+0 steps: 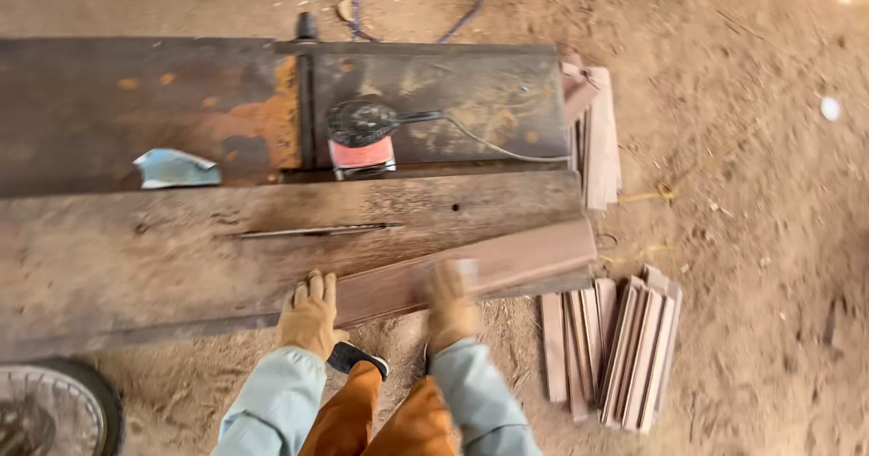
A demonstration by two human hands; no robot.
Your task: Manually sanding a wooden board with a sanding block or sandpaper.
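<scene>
No packages, labels, signs or screens.

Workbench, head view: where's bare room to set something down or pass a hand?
Free: the wooden plank left of the thin metal rod, and the rusty metal plate above the blue scrap. Crowded: the front edge, where the left hand and right hand rest on the reddish board; also around the sander and its cord.
</scene>
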